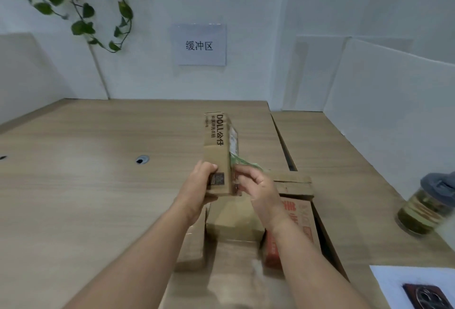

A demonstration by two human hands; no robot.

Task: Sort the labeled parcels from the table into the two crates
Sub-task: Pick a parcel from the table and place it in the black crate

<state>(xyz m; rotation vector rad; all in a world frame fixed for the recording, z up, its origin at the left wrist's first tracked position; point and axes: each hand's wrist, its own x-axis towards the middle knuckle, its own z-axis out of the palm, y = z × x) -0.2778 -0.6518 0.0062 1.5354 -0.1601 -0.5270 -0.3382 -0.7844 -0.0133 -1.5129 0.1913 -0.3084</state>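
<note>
While two bare hands hold one parcel up, the pale wood-grain worktop [86, 185] runs back to white partition walls. One second matching table [344, 161] stands against its right edge across a narrow dark gap.

Four cardboard parcels lie bunched by the worktop's near right edge, under the forearms:
- a plain brown box [234, 220] in the middle
- a flat brown box [194, 239] touching its left side
- a red-printed carton [302, 225] on its right, next to the gap
- a low brown box [293, 185] just behind the red one

Blur near the bottom hides whether more lie there.

Above them is a fifth parcel, a tall brown cardboard carton printed DOLL [216, 151], held upright and clear of the worktop. The left hand [197, 185] grips its lower left side, thumb on the front face. The right hand [256, 185] has its fingers curled against the lower right side, where a green-and-white label [242, 161] sticks out.

One glass jar with a grey-blue lid [423, 210] stands at the second table's right edge. One white sheet [389, 281] lies at its near right corner, bearing a dark phone-like object [423, 295]. One white paper sign [199, 44] hangs on the back wall. Two round cable holes pierce the worktop, one [142, 159] left of centre and one [2, 157] at the left edge.
</note>
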